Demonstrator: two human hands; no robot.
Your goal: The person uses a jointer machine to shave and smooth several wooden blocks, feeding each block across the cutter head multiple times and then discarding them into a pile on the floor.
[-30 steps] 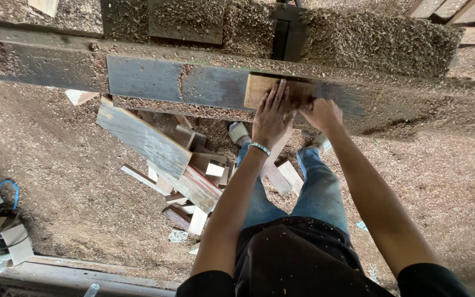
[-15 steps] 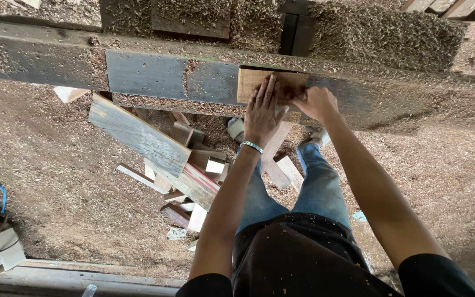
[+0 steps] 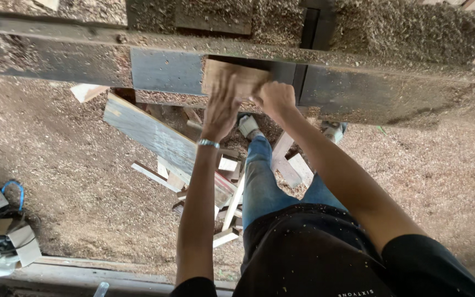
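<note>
Sawdust covers the floor (image 3: 72, 181) below us and lies thick on the long dark machine bed (image 3: 380, 93) that crosses the upper part of the view. We stand close against it, both arms stretched forward and almost straight. Our left hand (image 3: 221, 107), with a bracelet (image 3: 209, 143) at the wrist, lies flat with fingers spread on the near face of a small wooden block (image 3: 232, 77). Our right hand (image 3: 275, 98) is curled against the block's right end, knuckles toward us; we cannot tell how far its fingers wrap around.

The block sits on the bed's grey metal plate (image 3: 166, 71), its long axis running left to right along the bed, its pale face turned up.

Under the bed a grey board (image 3: 149, 135) leans at a slant among pale wood offcuts (image 3: 226, 165) scattered about our feet. A few cardboard boxes (image 3: 6, 236) lie at the far left edge.
</note>
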